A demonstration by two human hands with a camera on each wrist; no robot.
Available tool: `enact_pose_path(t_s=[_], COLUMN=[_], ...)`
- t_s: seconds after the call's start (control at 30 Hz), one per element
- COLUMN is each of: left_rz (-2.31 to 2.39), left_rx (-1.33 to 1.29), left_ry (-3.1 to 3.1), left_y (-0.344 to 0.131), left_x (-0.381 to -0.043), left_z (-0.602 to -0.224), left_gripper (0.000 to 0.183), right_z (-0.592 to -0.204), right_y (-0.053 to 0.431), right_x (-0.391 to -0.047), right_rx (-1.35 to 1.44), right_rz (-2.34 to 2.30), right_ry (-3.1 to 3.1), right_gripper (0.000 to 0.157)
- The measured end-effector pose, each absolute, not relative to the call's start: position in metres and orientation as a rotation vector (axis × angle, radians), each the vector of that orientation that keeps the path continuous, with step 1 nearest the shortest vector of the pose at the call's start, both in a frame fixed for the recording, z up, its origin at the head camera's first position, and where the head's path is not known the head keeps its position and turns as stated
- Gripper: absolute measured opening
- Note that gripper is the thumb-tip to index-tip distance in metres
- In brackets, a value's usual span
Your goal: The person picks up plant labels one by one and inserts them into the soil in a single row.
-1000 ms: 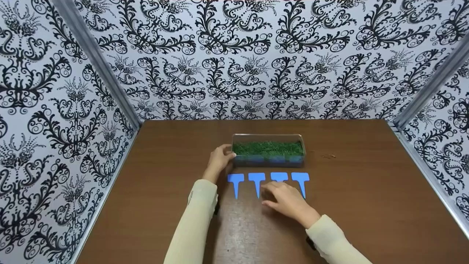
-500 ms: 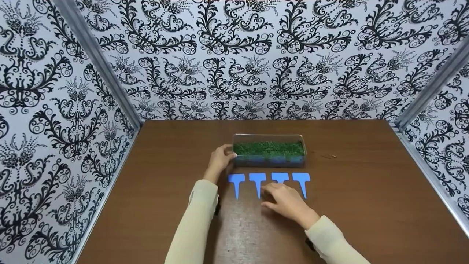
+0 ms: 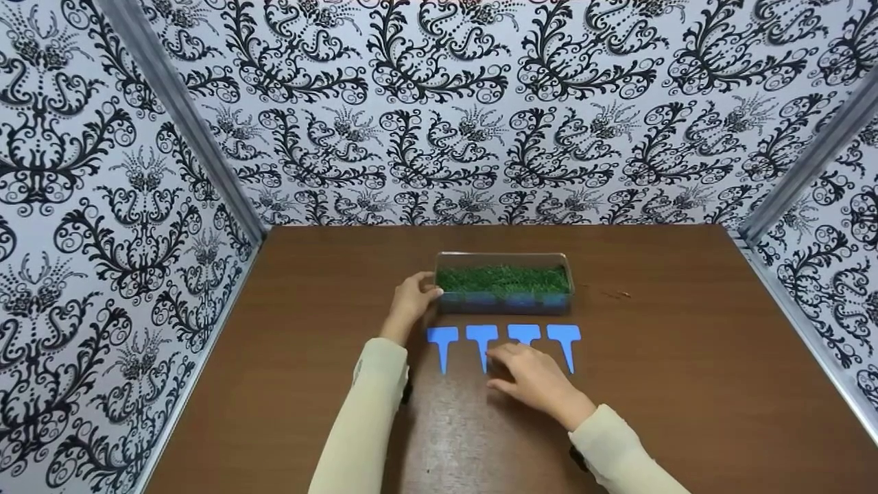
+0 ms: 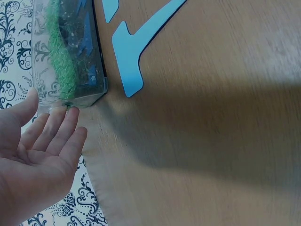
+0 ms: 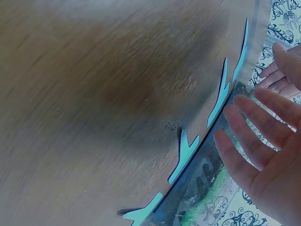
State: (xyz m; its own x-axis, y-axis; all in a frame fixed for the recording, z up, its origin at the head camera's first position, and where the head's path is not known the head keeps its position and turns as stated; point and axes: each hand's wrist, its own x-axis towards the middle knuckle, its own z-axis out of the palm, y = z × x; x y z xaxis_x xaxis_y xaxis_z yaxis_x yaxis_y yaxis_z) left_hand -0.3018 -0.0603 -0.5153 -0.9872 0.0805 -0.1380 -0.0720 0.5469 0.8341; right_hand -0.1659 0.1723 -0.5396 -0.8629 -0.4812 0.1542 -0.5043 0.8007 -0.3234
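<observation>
A clear plastic box [image 3: 466, 304] stands mid-table with a bed of green grass [image 3: 507, 279] inside and blue patches low on its front wall. My left hand [image 3: 409, 298] is at the box's left end. In the left wrist view its fingertips are right at the end wall, fingers loosely extended. Several blue T-shaped plant labels lie in a row in front of the box, the leftmost label [image 3: 442, 335] nearest that hand. Over the middle labels hovers my right hand [image 3: 538, 377], partly covering the third label [image 3: 523, 332]. In the right wrist view the right hand's fingers [image 5: 249, 146] are spread, holding nothing.
Small brownish bits [image 3: 617, 294] lie on the brown table [image 3: 686, 357] right of the box. A patterned back wall [image 3: 473, 137] rises behind the table, with metal rails [image 3: 185, 116] at its corners. Shadows of both arms fall across the tabletop.
</observation>
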Motion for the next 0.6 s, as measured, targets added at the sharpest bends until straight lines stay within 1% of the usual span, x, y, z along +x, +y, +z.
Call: enact_pose_path(t_s=[0.6], left_rz=[1.441], left_rx=[0.019], left_ry=[2.644], left_y=[-0.0609], left_x=[-0.3007], left_z=[-0.5162], left_gripper=[0.046], right_z=[-0.5405], right_y=[0.1675], right_x=[-0.1661], right_rx=[0.813], right_rz=[0.53], right_ry=[-2.896], right_gripper=[0.048])
